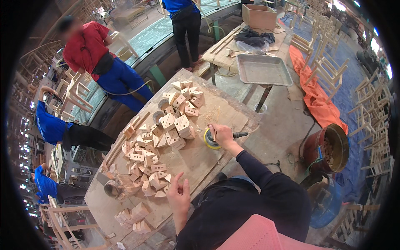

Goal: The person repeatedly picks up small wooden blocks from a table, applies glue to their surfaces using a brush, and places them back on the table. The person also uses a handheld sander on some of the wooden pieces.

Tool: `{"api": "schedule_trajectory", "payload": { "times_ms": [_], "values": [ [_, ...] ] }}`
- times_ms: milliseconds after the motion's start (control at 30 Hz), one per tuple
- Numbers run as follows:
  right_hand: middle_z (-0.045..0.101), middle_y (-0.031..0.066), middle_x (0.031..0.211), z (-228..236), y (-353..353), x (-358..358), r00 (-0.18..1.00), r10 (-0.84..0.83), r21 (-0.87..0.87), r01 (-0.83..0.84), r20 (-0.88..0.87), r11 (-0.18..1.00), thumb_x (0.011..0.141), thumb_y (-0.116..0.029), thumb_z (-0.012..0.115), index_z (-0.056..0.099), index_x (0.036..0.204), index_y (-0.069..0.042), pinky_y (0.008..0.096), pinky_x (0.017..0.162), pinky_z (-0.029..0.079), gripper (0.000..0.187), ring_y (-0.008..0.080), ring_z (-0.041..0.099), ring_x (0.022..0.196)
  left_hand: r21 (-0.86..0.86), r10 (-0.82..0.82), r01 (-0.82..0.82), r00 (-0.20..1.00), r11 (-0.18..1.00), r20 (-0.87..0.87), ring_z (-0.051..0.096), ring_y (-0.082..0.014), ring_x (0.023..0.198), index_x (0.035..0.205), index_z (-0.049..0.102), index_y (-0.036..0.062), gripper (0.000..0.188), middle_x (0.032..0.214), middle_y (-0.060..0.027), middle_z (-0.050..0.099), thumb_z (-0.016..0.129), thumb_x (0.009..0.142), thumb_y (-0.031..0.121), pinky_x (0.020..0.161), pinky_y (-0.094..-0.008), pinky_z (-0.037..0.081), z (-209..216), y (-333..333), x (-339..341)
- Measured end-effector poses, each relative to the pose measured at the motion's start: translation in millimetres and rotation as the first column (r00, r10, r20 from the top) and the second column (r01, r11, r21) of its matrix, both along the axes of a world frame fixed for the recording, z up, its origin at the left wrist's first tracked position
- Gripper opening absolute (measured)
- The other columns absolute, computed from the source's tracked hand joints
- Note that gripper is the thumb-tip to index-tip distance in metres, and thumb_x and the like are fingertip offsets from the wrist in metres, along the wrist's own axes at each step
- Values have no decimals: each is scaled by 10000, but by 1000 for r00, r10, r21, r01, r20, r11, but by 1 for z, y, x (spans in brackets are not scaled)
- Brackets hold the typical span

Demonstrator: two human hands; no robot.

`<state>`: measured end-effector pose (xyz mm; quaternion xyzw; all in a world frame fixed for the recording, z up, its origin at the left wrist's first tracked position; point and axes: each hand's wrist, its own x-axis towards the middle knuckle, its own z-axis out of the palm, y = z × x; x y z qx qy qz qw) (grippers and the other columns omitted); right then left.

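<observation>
Worktop (200,163) of worn, pale wood spreads in front of you, running slantwise from your lower left toward the upper middle. Beyond its far right end stands a second, more cluttered worktop (225,58). Past your worktop's left side, a co-worker in a red shirt (93,48) and blue trousers leans away from you, and another in a blue top (183,33) stands farther off. To your right, on the floor, a rust-red barrel (314,152) holds scraps of wood. Across the left and middle of your worktop sprawls a heap of wooden blocks (168,121), many of them angled and drilled with dark holes, heaped over one another and tilted every way. Between the two worktops sits a shallow grey metal tray (264,71), and behind it an open wooden box (260,16).

Your power sander (211,139), with its yellow rim, is over the right part of the worktop, just beside the heap; its dark tail end points to your right. Your right grip (223,135) is closed around it from above. Your left grip (178,193) is released, fingers loosely bent and holding nothing, near the worktop's close edge and the nearest blocks. A round container (111,189) lies at the heap's left end. Smallest of all, pale shavings (214,113) dust the wood beyond the sander.
</observation>
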<state>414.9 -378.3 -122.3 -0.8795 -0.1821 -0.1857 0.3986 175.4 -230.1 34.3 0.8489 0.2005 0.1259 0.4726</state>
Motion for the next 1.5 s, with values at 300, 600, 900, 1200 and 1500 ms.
{"api": "schedule_trajectory", "payload": {
  "times_ms": [300, 600, 900, 1200, 1500],
  "values": [
    [618, 136, 636, -2, -1, 2, 1000, -11, -29, 11, 4, 1000, 901, -250, 548, 635, 794, -98, 444, 546, 481, 205, 334, 617, 593, -41, 8, -9, 1000, 999, -20, 384, -34, 485, 1145, 631, 40, 277, 538, 31, 450, 639, 881, 126, 463, -220, 318, -5, 4, -1],
    [623, 133, 655, 0, -1, 0, 1000, 1, -19, -1, -17, 1000, 896, -237, 541, 647, 820, -102, 446, 568, 482, 187, 332, 623, 626, 4, -40, 40, 999, 999, -1, 369, -34, 478, 1151, 629, 46, 289, 529, 28, 437, 649, 877, 138, 456, -225, 321, -1, 7, 4],
    [625, 131, 655, 6, -3, -3, 1000, -12, -40, 11, -17, 999, 893, -234, 545, 649, 809, -103, 439, 572, 486, 187, 329, 623, 625, 10, -57, 57, 998, 998, 12, 360, -38, 478, 1150, 632, 57, 289, 531, 32, 418, 652, 878, 151, 457, -227, 318, -12, 12, 7],
    [608, 143, 626, 7, -5, -3, 1000, -17, -25, 17, 3, 1000, 897, -247, 544, 624, 771, -86, 444, 548, 481, 220, 336, 615, 592, 18, -88, 88, 996, 996, -19, 373, -41, 494, 1155, 632, 60, 291, 551, 32, 416, 649, 878, 152, 470, -227, 323, -9, 11, 18],
    [605, 134, 618, 9, -5, -6, 1000, -17, -26, 17, -12, 1000, 900, -246, 535, 619, 788, -85, 437, 543, 481, 214, 328, 617, 590, 15, -152, 152, 988, 988, -9, 398, -25, 477, 1142, 635, 54, 278, 538, 37, 460, 646, 883, 155, 458, -212, 326, -9, 7, 26]
  ]
}}
